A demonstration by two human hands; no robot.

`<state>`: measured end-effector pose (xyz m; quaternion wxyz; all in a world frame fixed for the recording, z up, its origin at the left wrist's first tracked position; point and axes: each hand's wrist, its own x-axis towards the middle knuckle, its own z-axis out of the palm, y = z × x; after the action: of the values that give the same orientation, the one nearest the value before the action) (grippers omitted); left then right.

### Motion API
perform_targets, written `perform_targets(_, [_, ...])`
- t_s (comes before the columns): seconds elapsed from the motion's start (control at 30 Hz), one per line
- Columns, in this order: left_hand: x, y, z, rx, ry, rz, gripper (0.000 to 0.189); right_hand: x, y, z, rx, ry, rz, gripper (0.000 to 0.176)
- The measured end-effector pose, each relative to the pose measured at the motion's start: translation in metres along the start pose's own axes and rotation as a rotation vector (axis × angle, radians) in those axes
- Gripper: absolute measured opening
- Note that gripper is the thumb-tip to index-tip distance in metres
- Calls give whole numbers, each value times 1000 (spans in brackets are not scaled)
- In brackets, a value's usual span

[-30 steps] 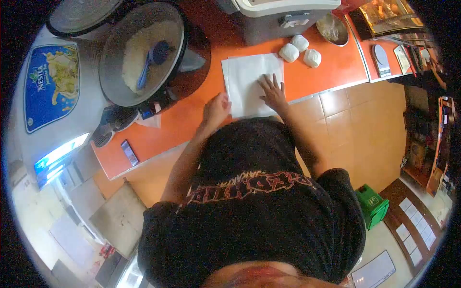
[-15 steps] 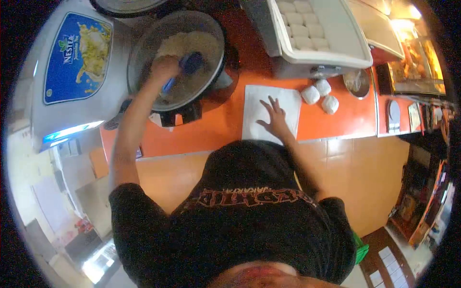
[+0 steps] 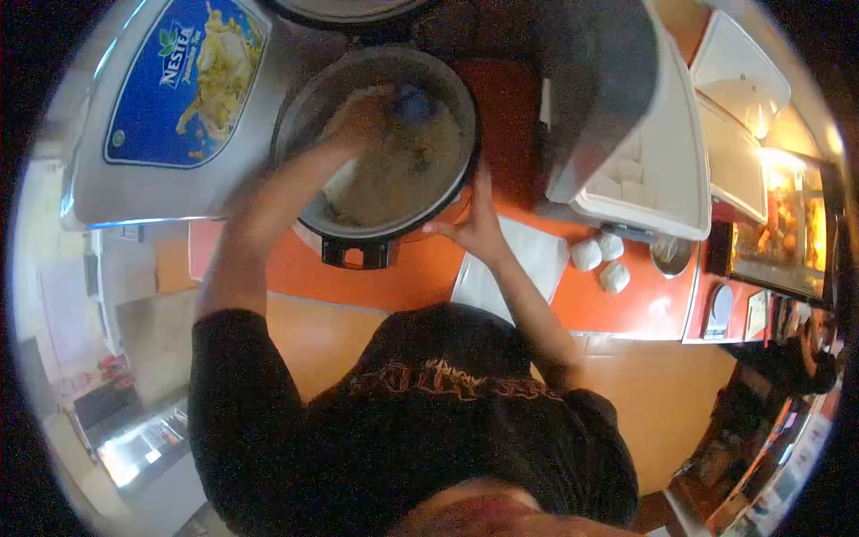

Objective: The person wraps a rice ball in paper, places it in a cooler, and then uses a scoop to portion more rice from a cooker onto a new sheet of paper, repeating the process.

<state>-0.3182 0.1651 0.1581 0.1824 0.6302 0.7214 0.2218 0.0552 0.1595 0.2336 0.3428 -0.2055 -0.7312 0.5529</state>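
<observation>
My left hand reaches into a large round pot of rice. Its fingers are closed round a blue rice paddle, whose head lies near the far side of the rice. Motion blurs this hand a little. My right hand is at the pot's right outer side, thumb and fingers spread apart, seemingly resting against it. Under my right forearm, a white sheet of paper lies on the orange counter. Just right of the paper sit three white wrapped bundles.
A white-lined box holding several more white bundles stands behind, its dark lid area blurred. A metal bowl is beside it. On the left stands a NESTEA dispenser. A lit display case glows at far right.
My right hand has left the paper and moved up and left to the pot's side. My left hand still holds the paddle in the rice. The camera view has shifted.
</observation>
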Motion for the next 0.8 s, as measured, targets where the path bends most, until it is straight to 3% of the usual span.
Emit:
perform_targets(0.07, [5,18,14,172,-33,-43,33,3,6,4,-61,-25,-6,149])
perform_targets(0.23, [12,39,10,123,-315,-153,26,-1,17,8,-88,-59,-45,153])
perform_targets(0.4, [13,53,8,215,-653,-261,19,-4,18,4,-97,-88,37,157])
perform_targets(0.5, [0,58,16,369,-892,-284,17,-1,18,3,-160,-78,-30,157])
perform_targets(0.57, [-14,58,24,385,-1047,-300,16,-2,14,3,-29,-86,-15,155])
perform_targets(0.6, [-21,56,25,357,-1109,-313,16,0,14,4,37,-91,-16,154])
perform_targets(0.67, [-33,30,36,88,-1132,-457,17,-1,18,4,-118,-87,-48,153])
perform_targets(0.7, [-43,44,23,-52,-1135,-458,16,-4,19,2,-199,-89,-59,152])
perform_targets(0.8, [-75,88,-24,-337,-1140,-492,16,-6,17,3,-44,-97,30,150])
